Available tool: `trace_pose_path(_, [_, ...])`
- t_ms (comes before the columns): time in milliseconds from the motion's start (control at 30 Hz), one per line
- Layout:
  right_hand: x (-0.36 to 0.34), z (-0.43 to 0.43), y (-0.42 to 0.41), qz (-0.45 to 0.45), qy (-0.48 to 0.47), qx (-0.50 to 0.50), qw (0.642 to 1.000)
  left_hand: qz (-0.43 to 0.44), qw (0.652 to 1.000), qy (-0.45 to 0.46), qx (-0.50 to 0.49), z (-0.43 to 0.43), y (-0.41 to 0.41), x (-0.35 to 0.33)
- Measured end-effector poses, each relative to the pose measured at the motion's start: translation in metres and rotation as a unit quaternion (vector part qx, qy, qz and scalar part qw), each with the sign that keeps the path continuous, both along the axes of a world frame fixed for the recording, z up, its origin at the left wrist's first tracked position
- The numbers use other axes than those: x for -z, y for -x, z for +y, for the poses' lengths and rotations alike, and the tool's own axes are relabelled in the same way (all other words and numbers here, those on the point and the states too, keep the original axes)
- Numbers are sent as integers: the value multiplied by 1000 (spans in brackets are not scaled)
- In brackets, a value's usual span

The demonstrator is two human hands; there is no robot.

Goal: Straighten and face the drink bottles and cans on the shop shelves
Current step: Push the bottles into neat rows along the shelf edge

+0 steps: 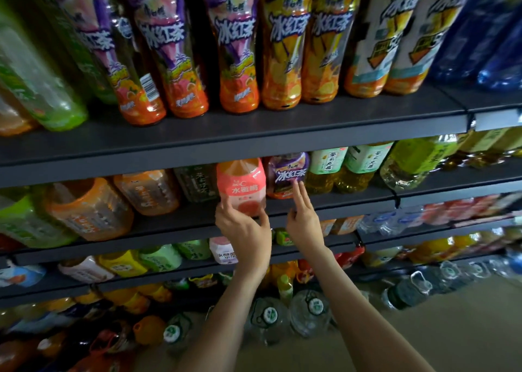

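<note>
Now the pink bottle (241, 186) is held low down by the left hand (243, 229). The thumb is seen on one side and the fingers are curled round the other. The bottle is found at the front of the shelf (180, 224), the second one from the top. A dark bottle (195, 183) is set just to its left and a purple bottle (288, 173) just to its right.

The right hand (303, 220) is open and nothing is held in it. Its fingers (299, 193) are straight and pointed up at the bottom of the purple bottle. Whether that bottle is touched cannot be told.

The step in hand is judged to be the facing of the pink bottle. Its label is already turned mostly to the front, so only a small turn is likely needed. The turn is best done slowly, with the bottom kept flat on the shelf. The bottle should not be lifted much, because the shelf above is close over it. It should be stood up straight and lined up with the bottles beside it at the front edge.

The purple bottle is so near that it could be bumped. It can be steadied with the open right hand while the pink one is turned. Then the grip can be let go gently, so that nothing is tipped.
</note>
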State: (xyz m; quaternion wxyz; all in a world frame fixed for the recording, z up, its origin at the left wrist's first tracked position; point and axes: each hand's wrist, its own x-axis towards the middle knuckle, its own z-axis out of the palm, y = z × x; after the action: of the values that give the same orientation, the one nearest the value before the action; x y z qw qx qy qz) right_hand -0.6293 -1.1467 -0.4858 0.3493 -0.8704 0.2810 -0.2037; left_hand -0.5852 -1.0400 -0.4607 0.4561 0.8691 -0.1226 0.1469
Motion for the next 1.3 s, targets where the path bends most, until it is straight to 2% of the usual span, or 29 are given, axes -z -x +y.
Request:
trace_pose_path(67, [-8, -2, 10, 4, -9, 18, 1000, -14, 999, 3, 42, -6, 11, -3])
trace_pose_path(233, [-28, -38, 62, 14, -81, 150, 985, 87, 975, 18, 202, -31, 42, -24])
trace_pose_path(433, [-47, -119, 118, -9, -129, 266, 955, 128, 951, -29, 279, -89, 78, -44])
trace_pose_path(633, [-58, -205, 150, -17, -120, 231, 965, 156, 945, -31, 284, -182, 121, -56])
trace_pose_path(867, [-59, -278, 162, 20, -148, 107, 983, 223, 951, -46, 210, -278, 144, -64])
trace_pose_path(967, [-60, -291, 158, 16, -155, 90, 984, 236, 951, -65, 189, -303, 142, -66])
trace_pose_path(1300, [-35, -300, 153, -45, -83, 77, 993, 136, 978, -57, 150, -331, 136, -36])
